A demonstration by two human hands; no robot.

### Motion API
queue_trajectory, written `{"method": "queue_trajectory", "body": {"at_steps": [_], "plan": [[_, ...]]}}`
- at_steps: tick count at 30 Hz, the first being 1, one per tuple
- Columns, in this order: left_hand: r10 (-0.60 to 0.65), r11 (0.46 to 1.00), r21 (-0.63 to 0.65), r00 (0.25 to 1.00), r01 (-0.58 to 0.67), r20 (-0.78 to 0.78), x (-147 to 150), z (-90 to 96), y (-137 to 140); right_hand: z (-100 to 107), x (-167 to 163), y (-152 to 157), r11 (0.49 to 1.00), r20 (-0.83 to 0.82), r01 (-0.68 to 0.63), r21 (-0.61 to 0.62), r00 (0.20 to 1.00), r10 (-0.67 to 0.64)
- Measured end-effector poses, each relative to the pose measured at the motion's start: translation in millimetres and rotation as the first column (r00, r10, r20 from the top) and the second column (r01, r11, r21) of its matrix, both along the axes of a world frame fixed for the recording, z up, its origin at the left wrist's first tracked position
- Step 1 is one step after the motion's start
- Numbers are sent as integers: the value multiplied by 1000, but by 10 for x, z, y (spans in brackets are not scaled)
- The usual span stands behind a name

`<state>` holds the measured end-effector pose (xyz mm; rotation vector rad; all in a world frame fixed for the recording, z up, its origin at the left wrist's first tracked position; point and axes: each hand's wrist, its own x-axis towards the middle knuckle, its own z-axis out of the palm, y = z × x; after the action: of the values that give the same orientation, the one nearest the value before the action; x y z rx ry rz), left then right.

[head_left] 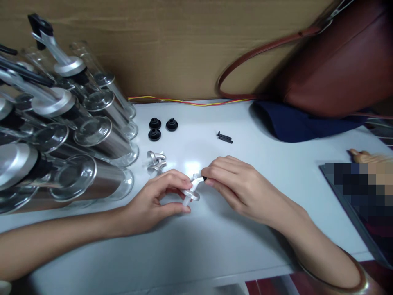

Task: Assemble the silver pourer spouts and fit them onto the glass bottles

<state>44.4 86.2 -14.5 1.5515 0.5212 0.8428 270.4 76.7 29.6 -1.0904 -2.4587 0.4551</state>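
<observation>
My left hand (166, 192) holds a silver pour spout (190, 196) with a round collar and a pale tube below it, fingers above and thumb underneath. At the spout's tip, my right hand (235, 180) pinches a small black piece (204, 178), mostly hidden by the fingertips. Just beyond my left hand lie two similar pour spouts, one (156, 156) behind the other (156, 167). Several black rubber stoppers (154, 134) sit farther back. Thin black strips (225, 138) lie beyond my right hand.
Glass bottles with metal sleeves (104, 176) crowd the left side, some topped with silver spouts and black levers. A cardboard panel (184, 49) stands behind the white table (172, 254), with red and yellow wires (184, 102) along its base. A brown bag (331, 78) and dark blue cloth (288, 123) are at right.
</observation>
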Motion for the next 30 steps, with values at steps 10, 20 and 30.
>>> {"method": "queue_trajectory", "body": {"at_steps": [10,20,30], "plan": [[-5,998,65,1000,6,-11,1,-7,15,8,-13,-11,1000,-8,4,-24,1000,-5],[22,988,-155,1000,-20,16,8,58,-22,2,3,2,999,-64,31,27,998,-29],[68,975,-213,998,-64,13,14,63,-1,31,22,-13,998,-92,43,35,995,-39]]}}
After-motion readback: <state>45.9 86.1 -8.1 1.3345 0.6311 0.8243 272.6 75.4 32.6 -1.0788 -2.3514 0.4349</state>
